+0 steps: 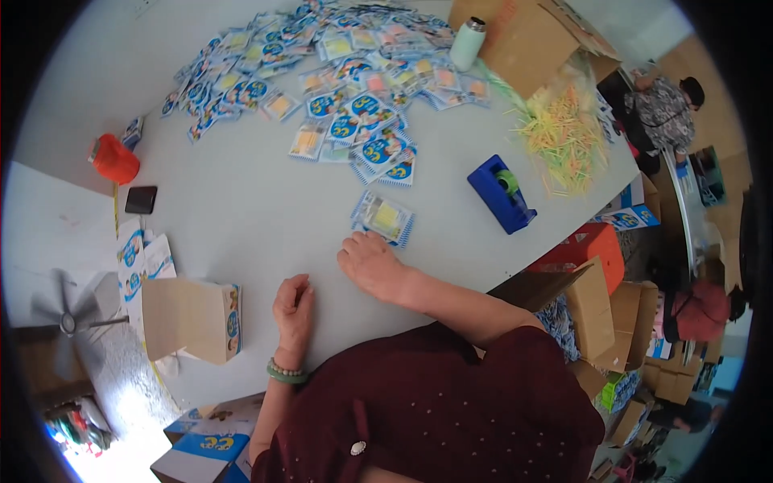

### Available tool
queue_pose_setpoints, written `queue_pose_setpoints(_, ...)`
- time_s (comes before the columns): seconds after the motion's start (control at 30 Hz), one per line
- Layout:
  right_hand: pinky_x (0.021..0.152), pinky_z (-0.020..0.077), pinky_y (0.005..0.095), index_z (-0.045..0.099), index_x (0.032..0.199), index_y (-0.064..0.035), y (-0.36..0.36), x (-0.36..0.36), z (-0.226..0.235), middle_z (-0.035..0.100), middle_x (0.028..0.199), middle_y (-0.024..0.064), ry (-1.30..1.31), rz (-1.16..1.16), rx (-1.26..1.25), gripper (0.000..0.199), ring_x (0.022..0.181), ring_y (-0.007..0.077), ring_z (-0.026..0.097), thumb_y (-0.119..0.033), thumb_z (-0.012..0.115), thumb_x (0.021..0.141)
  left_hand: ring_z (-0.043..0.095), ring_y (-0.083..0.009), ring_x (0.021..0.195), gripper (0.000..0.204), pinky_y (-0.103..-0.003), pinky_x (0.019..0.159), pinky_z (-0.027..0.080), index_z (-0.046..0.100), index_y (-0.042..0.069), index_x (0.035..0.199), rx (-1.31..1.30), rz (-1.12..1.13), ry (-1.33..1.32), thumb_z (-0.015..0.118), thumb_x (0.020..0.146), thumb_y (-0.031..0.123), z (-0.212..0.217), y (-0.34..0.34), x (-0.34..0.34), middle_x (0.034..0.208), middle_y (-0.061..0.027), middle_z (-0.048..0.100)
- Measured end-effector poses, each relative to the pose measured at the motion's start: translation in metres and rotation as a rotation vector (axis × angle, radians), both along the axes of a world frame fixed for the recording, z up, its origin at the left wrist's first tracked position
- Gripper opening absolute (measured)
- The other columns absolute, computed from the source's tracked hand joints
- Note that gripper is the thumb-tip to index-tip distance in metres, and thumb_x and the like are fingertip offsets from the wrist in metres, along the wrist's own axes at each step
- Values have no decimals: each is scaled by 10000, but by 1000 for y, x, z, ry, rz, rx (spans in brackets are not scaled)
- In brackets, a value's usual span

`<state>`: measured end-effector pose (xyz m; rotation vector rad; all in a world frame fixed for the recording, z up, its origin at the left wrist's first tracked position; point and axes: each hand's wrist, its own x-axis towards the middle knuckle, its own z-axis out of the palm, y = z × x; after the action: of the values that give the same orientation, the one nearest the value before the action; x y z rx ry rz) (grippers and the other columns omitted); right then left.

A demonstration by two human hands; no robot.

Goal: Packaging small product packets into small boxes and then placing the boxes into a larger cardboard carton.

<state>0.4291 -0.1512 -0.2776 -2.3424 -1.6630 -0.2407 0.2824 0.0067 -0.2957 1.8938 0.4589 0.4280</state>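
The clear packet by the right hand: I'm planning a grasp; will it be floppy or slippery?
The packet looks small and flat, so probably light. Its shine suggests it may slip. Its thin margins likely flex, though the yellow insert could stiffen its middle.

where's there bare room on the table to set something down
The widest bare patch of table lies between the black phone, near-left box, left hand and heaped packets. A smaller one lies between the right hand and blue tape dispenser. It's crowded at the far side, under those packets, and far right, around coloured strips.
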Motion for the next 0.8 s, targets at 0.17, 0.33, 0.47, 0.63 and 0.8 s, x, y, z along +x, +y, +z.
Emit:
queue_pose_setpoints(0.17, 694, 405, 340, 545, 775, -73, -4, -17, 12, 535, 770, 84, -148, -87, -183, 84, 789, 215, 521, -127, 556, 712, 522, -120, 763, 214, -244, 708, 450, 602, 10, 1007, -12, -43, 2, 592, 804, -57, 0, -2, 6, 832, -33, 552)
queue_pose_setpoints(0.33, 684, 423, 380, 534, 823, -58, -9, -8, 11, 555, 767, 106, -31, -36, -148, 105, 750, 261, 560, -122, 543, 741, 518, -117, 760, 227, -247, 701, 451, 595, 9, 1014, 39, -41, -25, 588, 801, -67, -4, 0, 5, 832, -36, 552)
queue_pose_setpoints(0.47, 696, 436, 479, 548, 864, -24, -45, 40, 35, 582, 773, 175, 147, -293, 185, 109, 740, 354, 570, -84, 521, 776, 520, -123, 757, 232, -243, 701, 448, 593, 15, 1012, 47, -23, -26, 584, 797, -74, 2, -2, 4, 836, -39, 553)
queue_pose_setpoints(0.63, 820, 455, 428, 592, 1082, -23, -112, 114, 102, 600, 923, 184, -340, -975, 158, 302, 924, 332, 572, -36, 513, 791, 530, -139, 721, 238, -261, 667, 454, 594, 20, 998, 125, -57, -87, 597, 780, -76, -6, -3, 9, 838, -63, 555)
queue_pose_setpoints(0.8, 839, 449, 457, 555, 1093, -30, -53, 86, 86, 580, 1063, 146, 217, -756, -242, 346, 987, 330, 538, -166, 611, 780, 544, -186, 693, 222, -286, 641, 461, 602, 24, 981, 244, -7, 12, 613, 772, -48, 6, -9, 14, 794, -81, 556)
